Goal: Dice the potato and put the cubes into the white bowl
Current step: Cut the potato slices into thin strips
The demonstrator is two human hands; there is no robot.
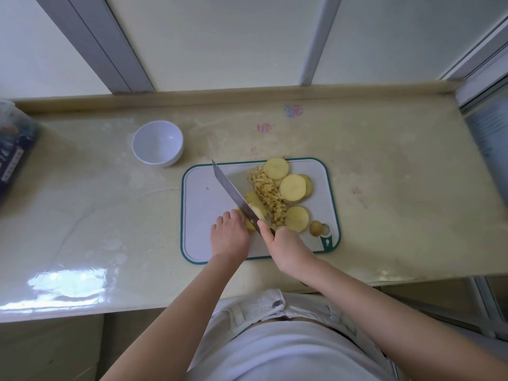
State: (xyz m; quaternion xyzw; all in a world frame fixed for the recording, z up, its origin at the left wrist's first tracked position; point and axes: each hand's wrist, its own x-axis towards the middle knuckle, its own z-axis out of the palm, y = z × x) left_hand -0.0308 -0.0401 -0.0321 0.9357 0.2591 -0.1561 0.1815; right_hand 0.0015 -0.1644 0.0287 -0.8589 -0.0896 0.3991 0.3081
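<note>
A white cutting board (200,204) with a green rim lies on the counter. On it are several round potato slices (292,187), a heap of small potato cubes (268,195) and a potato end piece (316,228). My left hand (229,236) presses curled fingers on a stack of potato slices (254,206). My right hand (288,247) grips the handle of a large knife (229,188), whose blade lies across that stack, tip pointing far left. The white bowl (157,143) stands empty, left of and beyond the board.
A dark blue package (13,158) lies at the counter's far left edge. A raised ledge (220,92) and window frames run behind the counter. The counter's front edge is close to my body.
</note>
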